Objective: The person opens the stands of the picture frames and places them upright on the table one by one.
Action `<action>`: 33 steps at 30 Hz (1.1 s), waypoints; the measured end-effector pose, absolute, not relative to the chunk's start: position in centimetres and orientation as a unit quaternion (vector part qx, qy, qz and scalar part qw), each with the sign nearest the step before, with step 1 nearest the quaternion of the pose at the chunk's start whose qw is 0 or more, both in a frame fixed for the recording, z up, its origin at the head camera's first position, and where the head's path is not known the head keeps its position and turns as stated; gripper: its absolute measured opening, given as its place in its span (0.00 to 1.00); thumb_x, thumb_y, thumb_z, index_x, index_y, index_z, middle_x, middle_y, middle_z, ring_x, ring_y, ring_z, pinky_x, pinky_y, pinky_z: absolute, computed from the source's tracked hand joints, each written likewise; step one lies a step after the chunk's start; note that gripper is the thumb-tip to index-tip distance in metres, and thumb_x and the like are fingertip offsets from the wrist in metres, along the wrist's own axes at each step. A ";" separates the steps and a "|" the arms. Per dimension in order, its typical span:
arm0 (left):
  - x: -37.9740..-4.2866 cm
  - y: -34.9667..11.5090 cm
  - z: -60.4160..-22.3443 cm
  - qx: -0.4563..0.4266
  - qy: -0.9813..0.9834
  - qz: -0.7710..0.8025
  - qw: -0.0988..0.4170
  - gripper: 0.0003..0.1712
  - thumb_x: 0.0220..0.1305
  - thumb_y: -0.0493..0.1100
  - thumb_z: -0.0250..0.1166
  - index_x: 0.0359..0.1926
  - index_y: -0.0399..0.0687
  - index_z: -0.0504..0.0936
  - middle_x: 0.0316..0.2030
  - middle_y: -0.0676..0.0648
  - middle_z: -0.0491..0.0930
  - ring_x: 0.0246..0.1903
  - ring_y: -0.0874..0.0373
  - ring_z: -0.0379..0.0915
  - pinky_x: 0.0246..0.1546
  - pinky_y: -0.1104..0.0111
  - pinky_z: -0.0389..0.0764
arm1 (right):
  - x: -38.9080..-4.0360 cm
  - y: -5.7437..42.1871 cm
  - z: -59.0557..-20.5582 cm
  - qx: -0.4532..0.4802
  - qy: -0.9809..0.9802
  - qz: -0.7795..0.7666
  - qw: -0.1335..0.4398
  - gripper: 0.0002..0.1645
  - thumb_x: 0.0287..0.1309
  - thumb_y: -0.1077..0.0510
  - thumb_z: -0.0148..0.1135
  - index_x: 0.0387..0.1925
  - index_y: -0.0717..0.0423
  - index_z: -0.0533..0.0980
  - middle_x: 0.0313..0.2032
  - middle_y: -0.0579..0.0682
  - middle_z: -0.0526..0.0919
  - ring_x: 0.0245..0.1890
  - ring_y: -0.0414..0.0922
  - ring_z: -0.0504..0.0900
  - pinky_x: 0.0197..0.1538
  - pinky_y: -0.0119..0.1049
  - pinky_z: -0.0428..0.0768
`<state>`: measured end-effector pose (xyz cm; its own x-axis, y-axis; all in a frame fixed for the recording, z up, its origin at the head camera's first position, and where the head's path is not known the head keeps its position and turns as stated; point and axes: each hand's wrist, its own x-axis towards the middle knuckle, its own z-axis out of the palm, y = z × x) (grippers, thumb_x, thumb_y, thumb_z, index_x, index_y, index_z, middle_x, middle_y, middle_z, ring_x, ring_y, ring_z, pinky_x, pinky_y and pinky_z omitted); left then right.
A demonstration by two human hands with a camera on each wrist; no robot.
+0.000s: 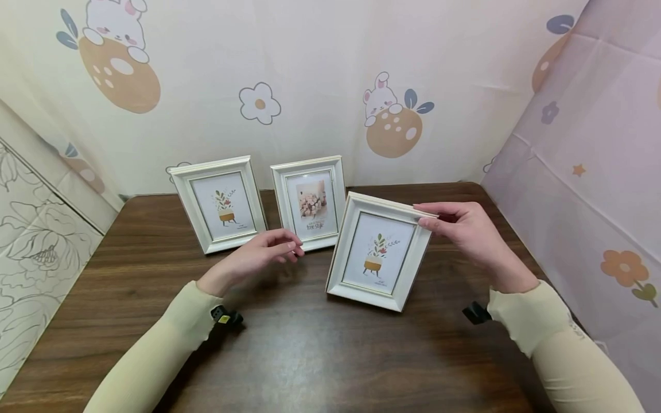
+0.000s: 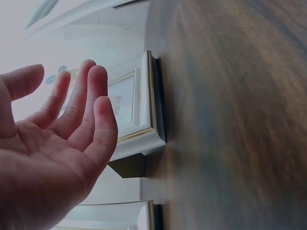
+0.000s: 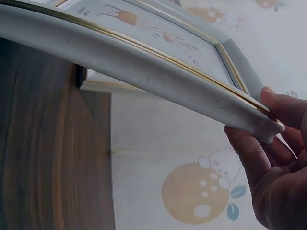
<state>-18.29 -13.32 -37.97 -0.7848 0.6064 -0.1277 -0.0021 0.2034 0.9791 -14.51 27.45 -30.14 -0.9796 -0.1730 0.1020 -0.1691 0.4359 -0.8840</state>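
Observation:
My right hand (image 1: 472, 229) pinches the top right corner of a white picture frame (image 1: 338, 281) with a potted-plant print, thumb on the front and fingers behind. This frame tilts over the table's right-centre; in the right wrist view its white side edge (image 3: 144, 72) runs up to the fingers. My left hand (image 1: 258, 252) hovers with relaxed fingers, holding nothing, before two standing frames. Behind it on the left is another plant-print frame (image 1: 188, 201). A frame with a flower photo (image 1: 310, 201) stands between that one and the held frame.
The dark wood table (image 1: 289, 355) extends to a patterned curtain (image 1: 310, 74) at the back. A lilac printed curtain (image 1: 583, 218) hangs along the right, and a line-drawn floral panel (image 1: 36, 252) along the left. Small black devices (image 1: 477, 313) sit at both cuffs.

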 end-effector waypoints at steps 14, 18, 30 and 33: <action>-18.3 -12.5 -38.1 0.230 0.718 0.605 0.254 0.19 0.75 0.42 0.56 0.57 0.29 0.72 0.51 0.31 0.78 0.52 0.31 0.73 0.57 0.38 0.69 | -13.3 25.3 -29.4 -0.147 0.860 -0.487 -0.028 0.17 0.60 0.58 0.71 0.51 0.55 0.84 0.42 0.48 0.88 0.36 0.45 0.82 0.35 0.33 0.81; -18.1 -12.0 -38.6 0.237 0.721 0.599 0.257 0.16 0.75 0.41 0.56 0.55 0.34 0.75 0.49 0.36 0.81 0.51 0.32 0.74 0.54 0.40 0.72 | -13.2 24.9 -29.3 -0.153 0.854 -0.495 -0.043 0.17 0.59 0.59 0.72 0.50 0.56 0.84 0.43 0.47 0.87 0.35 0.45 0.82 0.34 0.32 0.81; -18.0 -10.9 -38.9 0.278 0.724 0.576 0.259 0.14 0.76 0.41 0.55 0.53 0.36 0.77 0.46 0.38 0.82 0.47 0.37 0.78 0.52 0.43 0.76 | -13.4 24.5 -29.6 -0.225 0.780 -0.578 -0.085 0.14 0.52 0.76 0.69 0.42 0.69 0.84 0.46 0.51 0.86 0.43 0.45 0.84 0.38 0.29 0.82; -17.9 -10.8 -38.9 0.286 0.719 0.577 0.261 0.13 0.76 0.40 0.55 0.53 0.36 0.77 0.46 0.38 0.83 0.47 0.36 0.78 0.51 0.42 0.75 | -13.5 24.7 -29.8 -0.235 0.746 -0.617 -0.090 0.14 0.50 0.80 0.67 0.41 0.71 0.84 0.45 0.53 0.86 0.43 0.45 0.85 0.38 0.30 0.82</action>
<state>-17.94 -10.82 -38.86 -0.7007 0.7120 -0.0454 0.1105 0.1711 0.9790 -13.48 24.66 -29.76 -0.8738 -0.2392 0.4234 -0.4608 0.1290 -0.8781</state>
